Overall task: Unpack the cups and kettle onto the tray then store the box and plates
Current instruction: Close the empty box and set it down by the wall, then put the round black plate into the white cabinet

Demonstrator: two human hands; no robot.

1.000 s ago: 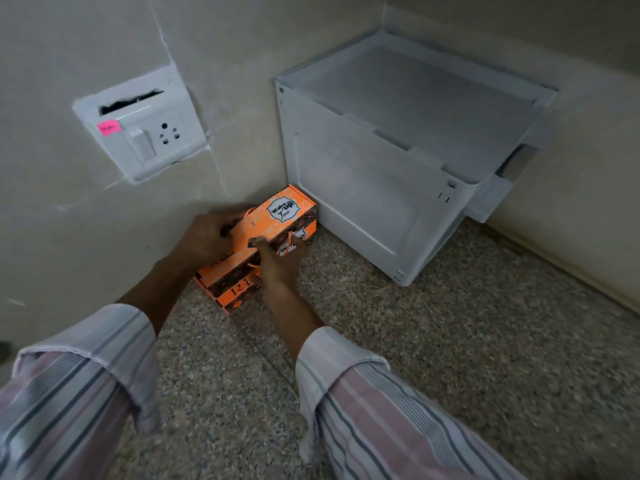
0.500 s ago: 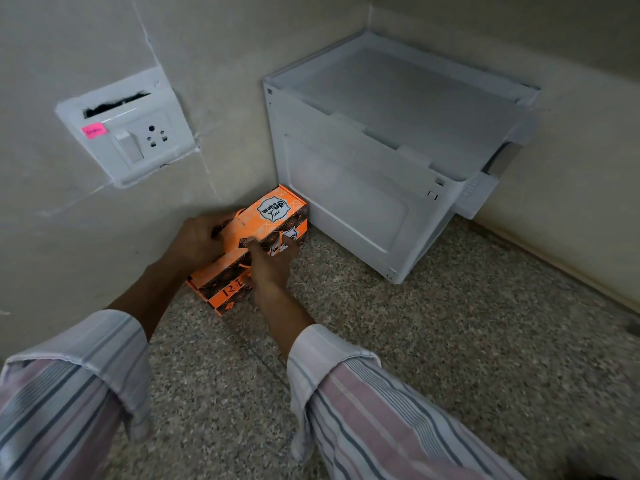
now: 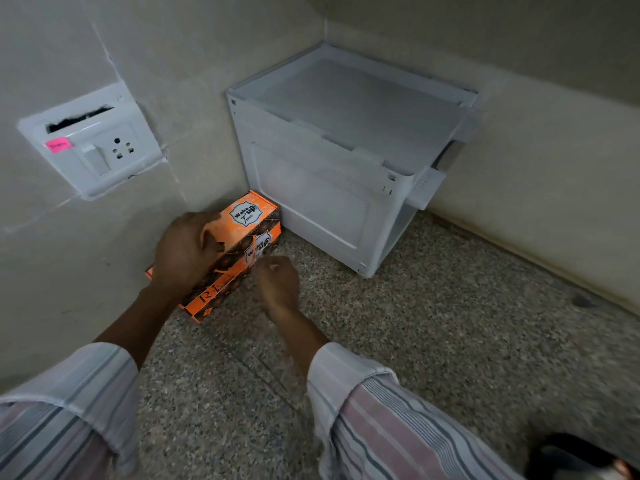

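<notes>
An orange box lies on the speckled floor, against the wall between a white storage bin and a wall socket. The left hand rests on top, fingers curled over its edge; the right hand hovers just beside it, fingers curled on nothing.

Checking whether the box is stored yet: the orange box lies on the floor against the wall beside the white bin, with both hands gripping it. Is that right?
Not quite. In the head view only the left hand is on the orange box; the right hand is off it, fingers curled on nothing. The rest holds: the box lies on the floor against the wall beside the white bin.
</notes>
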